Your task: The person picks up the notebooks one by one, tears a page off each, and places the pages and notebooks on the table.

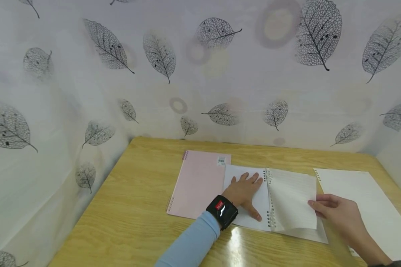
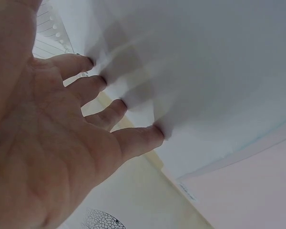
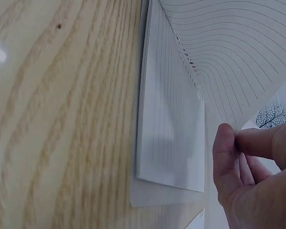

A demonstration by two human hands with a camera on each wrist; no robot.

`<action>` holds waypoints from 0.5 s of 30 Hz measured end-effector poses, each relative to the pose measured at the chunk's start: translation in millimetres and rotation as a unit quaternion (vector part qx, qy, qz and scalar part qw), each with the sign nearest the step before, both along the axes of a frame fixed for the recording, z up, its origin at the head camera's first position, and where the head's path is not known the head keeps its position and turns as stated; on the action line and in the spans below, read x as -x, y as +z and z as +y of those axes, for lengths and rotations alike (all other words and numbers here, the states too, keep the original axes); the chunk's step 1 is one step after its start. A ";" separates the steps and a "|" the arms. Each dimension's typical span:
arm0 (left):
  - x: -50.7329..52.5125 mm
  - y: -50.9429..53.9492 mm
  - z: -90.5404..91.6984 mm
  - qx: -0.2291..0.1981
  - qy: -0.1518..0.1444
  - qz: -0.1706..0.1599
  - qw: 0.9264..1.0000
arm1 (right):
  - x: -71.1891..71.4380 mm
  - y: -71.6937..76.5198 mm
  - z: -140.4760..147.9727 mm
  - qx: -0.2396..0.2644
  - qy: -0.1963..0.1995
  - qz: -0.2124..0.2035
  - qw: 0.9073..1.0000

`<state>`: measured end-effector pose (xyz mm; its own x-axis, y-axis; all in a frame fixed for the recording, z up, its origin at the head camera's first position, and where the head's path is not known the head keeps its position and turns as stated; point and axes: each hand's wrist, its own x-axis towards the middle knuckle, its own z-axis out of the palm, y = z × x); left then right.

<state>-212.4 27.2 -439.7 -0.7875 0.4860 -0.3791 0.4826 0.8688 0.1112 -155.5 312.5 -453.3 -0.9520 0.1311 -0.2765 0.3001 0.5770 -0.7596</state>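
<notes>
A loose-leaf notebook lies spread open, its white left side (image 1: 232,173) overlapping a pink notebook (image 1: 197,180). My left hand (image 1: 244,191) rests on that white side with fingers spread; its fingertips touch the surface in the left wrist view. On the right side, a lined page (image 1: 294,200) is pinched at its outer edge between the thumb and index finger of my right hand (image 1: 339,211). The right wrist view has this page (image 3: 233,52) lifted and curving above a stack of lined paper (image 3: 169,138). A row of punched holes runs along the notebook's middle.
A larger white sheet or pad (image 1: 371,204) with holes along its left edge lies at the right, partly behind my right forearm. The wooden table (image 1: 120,200) meets a leaf-patterned wall covering (image 1: 240,85) at the back and left.
</notes>
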 end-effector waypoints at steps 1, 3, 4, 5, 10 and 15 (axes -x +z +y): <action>-0.1 0.7 -0.3 -0.001 0.000 0.000 1.000 | -0.6 -0.3 -1.2 -0.002 -0.004 0.001 1.000; -0.6 1.6 -0.8 -0.003 0.002 0.000 1.000 | -2.2 -0.9 -3.2 -0.010 -0.011 0.003 1.000; -1.1 2.0 -1.1 -0.004 0.002 0.001 1.000 | -2.8 -1.1 -3.7 -0.013 -0.012 0.002 1.000; -1.5 2.2 -1.4 -0.004 0.002 0.001 1.000 | -3.5 -1.5 -4.3 -0.016 -0.015 0.000 1.000; -3.1 2.0 -0.3 0.000 0.002 0.006 1.000 | -6.5 -2.8 -3.5 -0.005 -0.029 -0.016 0.999; -2.6 0.5 2.0 -0.007 -0.005 0.003 1.000 | -11.6 -2.3 2.8 -0.017 -0.042 -0.017 0.999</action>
<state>-209.8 29.2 -439.2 -0.7849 0.4991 -0.3672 0.4920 0.8622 0.1204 -143.9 315.3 -455.6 -0.9277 0.2198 -0.3017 0.3730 0.5744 -0.7287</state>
